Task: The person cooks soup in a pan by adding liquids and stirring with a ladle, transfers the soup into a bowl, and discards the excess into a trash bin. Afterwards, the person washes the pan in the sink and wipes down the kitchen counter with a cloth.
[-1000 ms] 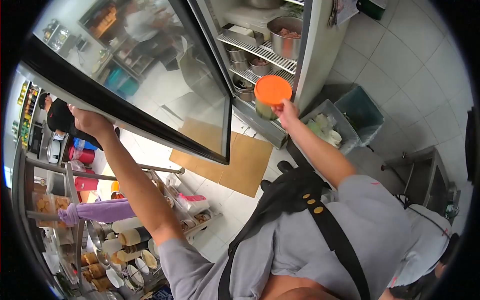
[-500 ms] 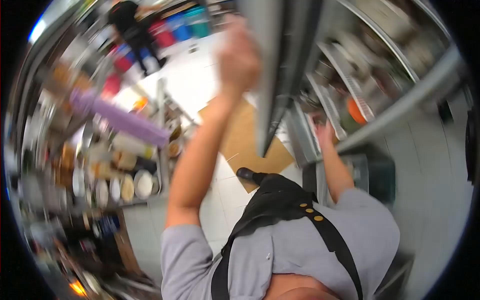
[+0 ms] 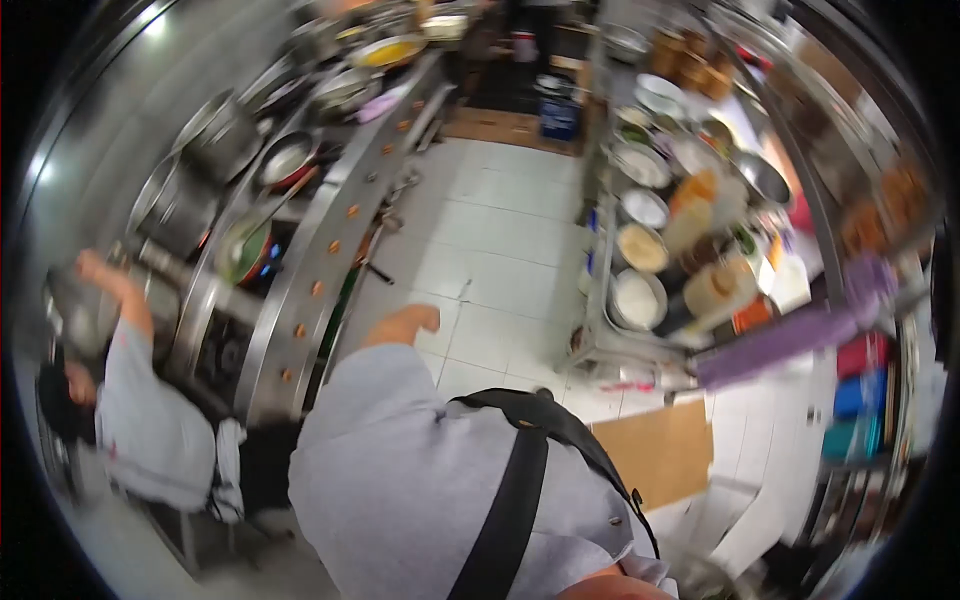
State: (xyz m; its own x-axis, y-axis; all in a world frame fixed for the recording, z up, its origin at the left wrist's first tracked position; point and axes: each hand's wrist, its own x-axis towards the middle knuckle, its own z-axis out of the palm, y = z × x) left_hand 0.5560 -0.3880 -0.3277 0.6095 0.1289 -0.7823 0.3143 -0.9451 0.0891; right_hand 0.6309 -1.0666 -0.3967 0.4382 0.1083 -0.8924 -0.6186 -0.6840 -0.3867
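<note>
My left hand (image 3: 422,318) hangs over the tiled aisle just beyond my grey sleeve, small and blurred, with its fingers not clearly readable. No object shows in it. To its left runs the steel stove (image 3: 318,285), and to its right, across the aisle, stands a steel counter (image 3: 650,352). My right hand is not in view. A pan with green contents (image 3: 243,250) sits over a blue flame, with a long utensil resting in it. Higher up the stove is a small pan with pale contents (image 3: 288,160).
A co-worker in a grey shirt (image 3: 160,440) stands at the left, an arm stretched toward the pots. Bowls (image 3: 643,248), bottles and a purple cloth (image 3: 790,345) are at the right-hand counter. Cardboard (image 3: 655,452) lies on the floor. Another person's dark legs show at the top.
The view has swung from the fridge to the stove aisle. My left hand has left the fridge door. My right hand, earlier holding an orange-lidded container and then reaching into the fridge, has gone out of view.
</note>
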